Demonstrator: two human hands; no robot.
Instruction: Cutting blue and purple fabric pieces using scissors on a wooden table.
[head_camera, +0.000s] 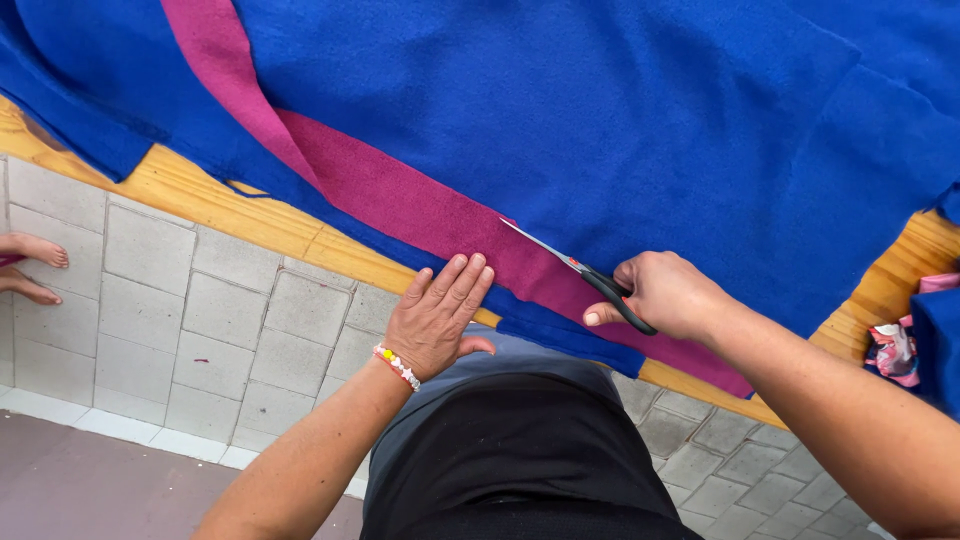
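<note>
One scissors (585, 273) in right-hand grip (662, 293)

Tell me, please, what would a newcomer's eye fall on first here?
A big blue fleece covers the wooden table, with a magenta strip running diagonally across it. The right hand holds black-handled scissors against that strip, while the left hand, wearing a beaded bracelet, presses the cloth flat at the table's edge.

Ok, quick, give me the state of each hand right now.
Left hand: open, flat, pressing on the pink cloth at the table edge.
Right hand: closed around the scissors.
</note>
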